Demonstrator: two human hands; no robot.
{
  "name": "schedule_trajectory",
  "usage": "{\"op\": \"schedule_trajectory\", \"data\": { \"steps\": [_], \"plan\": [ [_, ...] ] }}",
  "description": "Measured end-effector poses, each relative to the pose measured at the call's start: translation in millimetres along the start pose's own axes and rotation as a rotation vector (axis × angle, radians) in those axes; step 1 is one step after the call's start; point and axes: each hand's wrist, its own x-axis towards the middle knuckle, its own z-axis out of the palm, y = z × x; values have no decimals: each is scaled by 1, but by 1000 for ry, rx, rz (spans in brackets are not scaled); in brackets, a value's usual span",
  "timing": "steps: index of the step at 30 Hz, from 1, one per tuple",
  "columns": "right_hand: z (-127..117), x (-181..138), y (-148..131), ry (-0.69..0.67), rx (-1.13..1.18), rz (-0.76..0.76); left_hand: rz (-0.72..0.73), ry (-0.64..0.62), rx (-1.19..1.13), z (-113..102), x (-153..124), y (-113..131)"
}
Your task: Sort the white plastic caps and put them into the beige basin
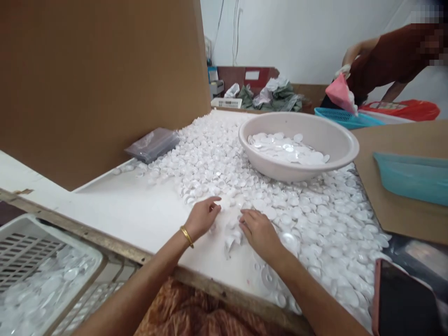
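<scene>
A wide spread of small, round, white plastic cap-like pieces (213, 158) covers much of the white table. At the near edge of the spread is my left hand (202, 218), a gold bangle on its wrist, with thumb and forefinger apart and nothing seen between them. My right hand (259, 233) reaches in from the other side, fingers loosely bent and apart, touching or just above the pieces. Between both hands, a few blurred white pieces (233, 238) lie on the tabletop. More flat white discs lie inside a large pale basin (301, 175) resting on the spread.
A tall cardboard sheet (105, 84) stands at left beside a clear plastic bag stack (154, 143). A white basket (84, 254) of pieces is at lower left. At right are a phone (406, 298), cardboard (367, 182) and another person's arm (360, 51) with a pink item.
</scene>
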Motion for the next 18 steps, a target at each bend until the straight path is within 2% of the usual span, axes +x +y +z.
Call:
{"op": "schedule_trajectory", "data": {
  "steps": [3, 5, 8, 10, 14, 18],
  "plan": [
    [0, 0, 3, -17, -19, 8, -46, -7, 5, -15, -26, 2],
    [1, 0, 3, -32, -30, 9, -49, -78, 36, -21, -45, 3],
    [2, 1, 2, -38, -33, 6, -18, -197, 97, -20, -68, -1],
    [1, 1, 1, -28, -15, 21, 12, -214, 184, -16, -75, -5],
    [-4, 0, -2, -25, 81, 141, 25, -90, 416, -12, -74, -9],
    [-4, 1, -3, -96, 222, 266, 97, 8, 496, -5, -60, -5]
  ]
}}
